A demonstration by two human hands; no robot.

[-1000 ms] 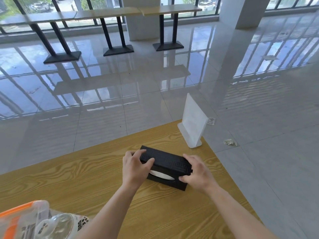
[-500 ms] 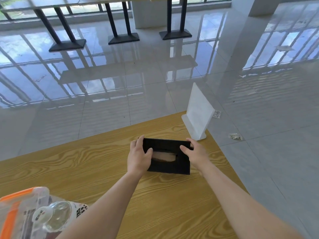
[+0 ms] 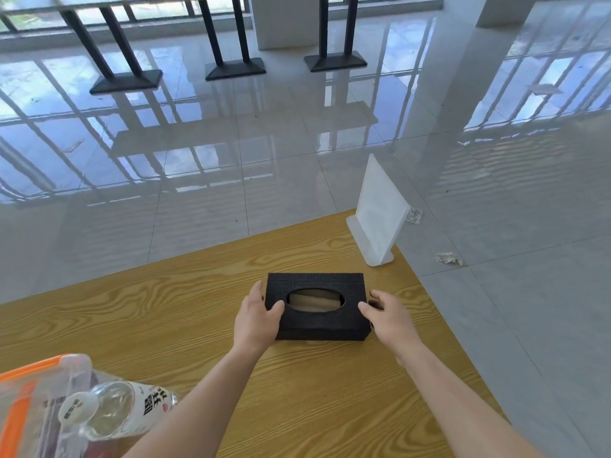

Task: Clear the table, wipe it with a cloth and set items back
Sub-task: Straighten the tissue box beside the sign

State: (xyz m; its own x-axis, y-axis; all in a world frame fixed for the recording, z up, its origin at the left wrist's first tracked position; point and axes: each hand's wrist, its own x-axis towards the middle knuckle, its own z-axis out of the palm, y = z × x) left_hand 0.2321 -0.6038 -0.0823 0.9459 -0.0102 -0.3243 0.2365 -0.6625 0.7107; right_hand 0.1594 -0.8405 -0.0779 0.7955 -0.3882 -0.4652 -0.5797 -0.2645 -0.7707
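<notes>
We are holding a black tissue box (image 3: pixel 322 320) with both our hands. Our left hand (image 3: pixel 256 317) is curling around the left end of the box, with the thumb lying on top beside the oval hole. Our right hand (image 3: pixel 391 317) is curling around the right end, and its thumb is lying on the top too. Both hands are gripping the box and nothing else.

The box is sitting flat on the wooden table (image 3: pixel 185 312), a little right of the middle of the frame and near the table's right edge. The hole is facing up, and a brownish tissue (image 3: pixel 314 300) is showing inside it.

A white sign stand (image 3: pixel 377 219) is standing upright at the far right corner of the table, just past the box and not touching it. In the lower left of the frame, a clear plastic tub (image 3: pixel 23 408) with an orange rim is sitting close to us. A clear bottle (image 3: pixel 112 411) with a white cap is lying right by it, and we cannot tell if it is inside the tub.

The shiny grey floor (image 3: pixel 281 166) is filling the upper part of the frame. Two small crumpled wrappers (image 3: pixel 448 258) are lying on it to the right of the table. The black feet (image 3: pixel 125 81) of other tables are standing at the top.
</notes>
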